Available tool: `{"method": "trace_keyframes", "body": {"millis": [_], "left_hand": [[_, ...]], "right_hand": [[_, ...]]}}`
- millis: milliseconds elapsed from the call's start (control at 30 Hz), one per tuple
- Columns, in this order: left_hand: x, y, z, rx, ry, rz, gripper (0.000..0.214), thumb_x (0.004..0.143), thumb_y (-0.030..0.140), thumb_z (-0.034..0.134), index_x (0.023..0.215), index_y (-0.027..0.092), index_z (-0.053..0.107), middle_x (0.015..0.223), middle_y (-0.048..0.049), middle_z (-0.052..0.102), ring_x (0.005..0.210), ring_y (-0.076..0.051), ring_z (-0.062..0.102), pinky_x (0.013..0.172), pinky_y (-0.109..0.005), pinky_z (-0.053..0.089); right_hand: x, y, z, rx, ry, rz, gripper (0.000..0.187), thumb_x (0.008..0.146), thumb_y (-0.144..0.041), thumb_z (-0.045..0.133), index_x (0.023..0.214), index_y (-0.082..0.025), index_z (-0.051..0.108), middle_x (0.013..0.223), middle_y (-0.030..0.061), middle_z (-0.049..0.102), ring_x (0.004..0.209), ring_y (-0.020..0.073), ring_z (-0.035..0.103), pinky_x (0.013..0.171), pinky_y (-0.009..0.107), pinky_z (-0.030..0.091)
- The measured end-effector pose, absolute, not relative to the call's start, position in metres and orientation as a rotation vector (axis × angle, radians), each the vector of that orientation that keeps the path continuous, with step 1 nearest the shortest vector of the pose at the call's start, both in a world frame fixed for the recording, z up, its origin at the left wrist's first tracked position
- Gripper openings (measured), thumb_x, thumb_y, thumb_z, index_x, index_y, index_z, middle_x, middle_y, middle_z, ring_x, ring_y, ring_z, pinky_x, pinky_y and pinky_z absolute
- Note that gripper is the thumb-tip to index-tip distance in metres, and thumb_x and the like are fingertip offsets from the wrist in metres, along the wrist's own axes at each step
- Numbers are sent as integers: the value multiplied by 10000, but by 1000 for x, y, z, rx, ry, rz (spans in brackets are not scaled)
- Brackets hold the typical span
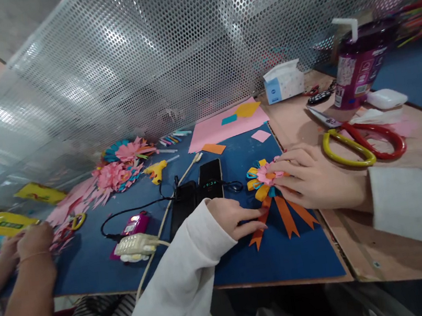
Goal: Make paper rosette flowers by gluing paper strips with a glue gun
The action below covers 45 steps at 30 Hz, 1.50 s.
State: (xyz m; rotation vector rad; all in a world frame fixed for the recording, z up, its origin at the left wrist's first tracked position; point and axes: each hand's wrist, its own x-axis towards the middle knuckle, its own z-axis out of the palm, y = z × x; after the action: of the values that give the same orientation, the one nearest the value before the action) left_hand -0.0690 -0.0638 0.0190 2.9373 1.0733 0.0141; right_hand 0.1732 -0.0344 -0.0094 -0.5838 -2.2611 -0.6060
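Observation:
A paper rosette [263, 176] with a pink centre and yellow and blue loops lies on the blue tabletop, with several notched orange paper strips [286, 215] fanned out below it. From the right, my right hand [307, 178] holds the rosette's edge, its fingers covering that side. The stretched fingers of my left hand [238, 217] rest on the leftmost orange strip, slightly apart. Just behind my left wrist lies a phone [209, 171] with a lit clock. Large scissors [363, 140] with one yellow and one red handle lie beyond my right hand.
A yellow glue gun [155, 172], a power plug block [136, 247] and a cable lie left. Pink paper [226, 126], a tissue pack [283, 81] and a purple cup [360, 67] stand or lie behind. Another person's hands [35, 242] work at the far left near paper flowers [113, 178].

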Motion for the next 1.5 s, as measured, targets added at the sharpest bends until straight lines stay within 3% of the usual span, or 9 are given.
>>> {"method": "trace_keyframes", "body": {"millis": [133, 300, 467, 733, 833, 1000, 1167, 1300, 1500], "left_hand": [[-66, -69, 20, 2912, 1136, -85, 554, 859, 641, 298, 1177, 314, 611, 519, -4, 523, 499, -116, 542, 466, -209, 330], [-63, -73, 22, 2936, 1152, -138, 548, 858, 648, 282, 1228, 352, 557, 529, 9, 536, 473, -125, 531, 430, -217, 296], [-68, -68, 25, 3042, 973, -6, 490, 891, 563, 332, 1133, 274, 644, 496, 1, 494, 476, -112, 506, 454, -220, 322], [-69, -58, 26, 2943, 876, -54, 642, 770, 695, 395, 1243, 290, 553, 492, 35, 467, 511, -123, 507, 512, -229, 354], [-65, -58, 24, 2928, 924, 35, 718, 756, 700, 420, 1322, 261, 470, 627, 7, 527, 615, -149, 515, 587, -254, 404], [-64, -62, 15, 2960, 1212, 304, 946, 603, 797, 492, 1383, 274, 376, 997, -88, 539, 854, -228, 513, 760, -367, 447], [-66, -61, 5, 3030, 1229, 418, 1030, 612, 833, 432, 1408, 189, 318, 1390, -165, 381, 1242, -340, 374, 1021, -484, 293], [-64, -59, 2, 3064, 1238, 408, 1020, 632, 822, 422, 1410, 172, 310, 1463, -166, 313, 1358, -359, 234, 1107, -528, 108], [-61, -58, 2, 3073, 1236, 395, 997, 661, 796, 427, 1425, 174, 279, 1487, -155, 284, 1390, -340, 187, 1119, -518, 59]], "right_hand": [[173, -37, -9, -556, -2294, -580, 166, 838, -224, 546, 903, -140, 674, 1016, 45, 675, 975, 235, 503, 920, 409, 390], [171, -38, -9, -487, -2338, -569, 189, 861, -206, 495, 856, -129, 668, 1023, 57, 662, 1008, 229, 497, 937, 395, 396], [171, -38, -10, -452, -2336, -593, 179, 855, -196, 499, 867, -124, 663, 1038, 59, 655, 1000, 228, 494, 930, 413, 405], [170, -42, -6, -433, -2315, -625, 174, 856, -201, 501, 853, -140, 663, 988, 59, 662, 975, 222, 508, 915, 406, 406], [170, -41, -6, -528, -2270, -636, 164, 853, -209, 519, 893, -140, 662, 954, 54, 669, 978, 227, 505, 917, 408, 400], [170, -42, -6, -604, -2205, -638, 145, 843, -218, 535, 862, -148, 661, 982, 44, 677, 981, 232, 493, 924, 426, 391], [170, -47, -6, -532, -2249, -664, 171, 854, -202, 506, 869, -141, 665, 997, 46, 670, 992, 222, 500, 916, 415, 397], [167, -47, -8, -475, -2299, -633, 175, 853, -204, 502, 841, -155, 670, 994, 61, 664, 983, 227, 509, 921, 409, 410], [163, -46, -10, -493, -2330, -604, 161, 846, -187, 512, 837, -157, 670, 1004, 48, 663, 985, 225, 506, 947, 410, 389]]}}
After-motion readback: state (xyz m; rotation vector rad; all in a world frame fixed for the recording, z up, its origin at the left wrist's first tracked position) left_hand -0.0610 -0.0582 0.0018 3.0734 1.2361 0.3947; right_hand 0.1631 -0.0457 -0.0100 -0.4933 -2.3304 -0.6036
